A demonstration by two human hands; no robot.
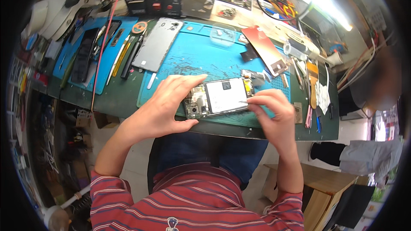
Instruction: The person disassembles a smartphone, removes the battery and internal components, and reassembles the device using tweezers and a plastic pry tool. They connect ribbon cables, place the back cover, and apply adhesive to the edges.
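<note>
An opened smartphone [227,96] lies near the front of the blue work mat, with its white battery and circuit board bare. The fingers and thumb of my left hand [160,105] span its left end, by the camera part, and hold it across its width. My right hand [274,106] is closed in a pinch over the phone's right end. A small light tip shows at those fingertips, too small to name. Behind the phone's right end lie small loose parts [256,75] with a metallic look.
On the blue mat [192,51] are a grey phone back [159,45], a clear lidded box [222,35] and a reddish phone cover [266,50]. Pens and slim tools lie left. A wooden brush [314,85] and white tissue [323,98] lie right. A microscope [55,10] stands far left.
</note>
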